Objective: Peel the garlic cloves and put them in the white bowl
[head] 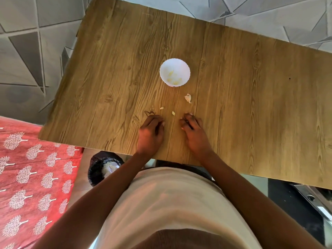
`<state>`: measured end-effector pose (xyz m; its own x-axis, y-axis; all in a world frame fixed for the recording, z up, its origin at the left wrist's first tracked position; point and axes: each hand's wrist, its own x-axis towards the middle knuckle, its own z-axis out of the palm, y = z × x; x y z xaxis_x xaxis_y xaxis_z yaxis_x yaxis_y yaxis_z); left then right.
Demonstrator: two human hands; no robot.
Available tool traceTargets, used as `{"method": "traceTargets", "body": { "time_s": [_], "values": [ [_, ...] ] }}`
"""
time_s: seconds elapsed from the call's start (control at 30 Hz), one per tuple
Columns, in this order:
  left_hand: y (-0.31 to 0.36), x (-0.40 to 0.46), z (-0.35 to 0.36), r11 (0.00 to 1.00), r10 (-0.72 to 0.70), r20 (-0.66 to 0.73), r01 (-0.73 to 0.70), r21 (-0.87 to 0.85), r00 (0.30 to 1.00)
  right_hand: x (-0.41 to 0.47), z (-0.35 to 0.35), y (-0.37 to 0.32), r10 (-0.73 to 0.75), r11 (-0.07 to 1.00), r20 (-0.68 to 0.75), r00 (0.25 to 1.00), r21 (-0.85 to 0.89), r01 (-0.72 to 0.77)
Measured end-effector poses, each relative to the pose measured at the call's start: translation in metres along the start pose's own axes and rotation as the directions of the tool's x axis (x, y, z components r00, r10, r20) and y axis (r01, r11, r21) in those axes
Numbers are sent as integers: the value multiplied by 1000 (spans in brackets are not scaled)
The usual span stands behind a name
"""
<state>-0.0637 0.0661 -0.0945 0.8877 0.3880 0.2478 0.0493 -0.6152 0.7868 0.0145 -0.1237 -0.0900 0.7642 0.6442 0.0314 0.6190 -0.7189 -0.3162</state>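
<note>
The white bowl stands mid-table with several peeled garlic cloves inside. An unpeeled garlic clove with loose papery skin lies just in front of the bowl, to the right. Two small pale garlic bits lie closer to me. My left hand rests on the table below the left bit, fingers curled, with nothing visible in it. My right hand rests beside it, fingers curled against the thumb; whether it holds anything is hidden.
The wooden table ends just behind my wrists. Below that edge on the left stands a black bin with white skins in it. A red patterned cloth lies to the left, and a metal fitting at lower right.
</note>
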Motion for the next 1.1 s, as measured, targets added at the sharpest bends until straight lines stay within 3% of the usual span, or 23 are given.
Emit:
{"method": "traceTargets", "body": {
  "time_s": [0.37,0.43,0.53,0.63,0.7,0.8,0.87,0.97,1.1],
  "values": [
    [-2,3,-2,998,-21,-10,21,-53,1000,-10,-7,-36,-84,979,-75,994,-193,68],
    [1,3,-3,999,-19,-15,19,-51,1000,-16,-7,-38,-101,991,-66,993,-101,94],
    [2,2,-3,999,-16,-22,14,-49,1000,-20,-13,-28,58,976,-82,995,216,-39],
    [5,1,-3,1000,-12,-16,11,-28,1000,-9,-22,-6,159,957,-122,980,262,-122],
    [9,-1,-3,999,-27,-14,27,-18,1000,-3,-22,3,102,984,-90,991,158,-87],
    [13,-1,-1,999,-45,-28,45,-6,999,-11,-20,1,-89,994,-26,996,61,90],
    [16,-5,0,997,-78,-37,78,6,996,-17,-18,1,-170,978,-39,985,118,173],
    [22,-12,1,989,-144,-70,145,10,987,-16,-14,5,-141,960,-51,989,239,149],
    [26,-22,4,985,-169,-102,171,8,980,-19,-8,-2,-216,955,-30,976,200,218]
  ]
}}
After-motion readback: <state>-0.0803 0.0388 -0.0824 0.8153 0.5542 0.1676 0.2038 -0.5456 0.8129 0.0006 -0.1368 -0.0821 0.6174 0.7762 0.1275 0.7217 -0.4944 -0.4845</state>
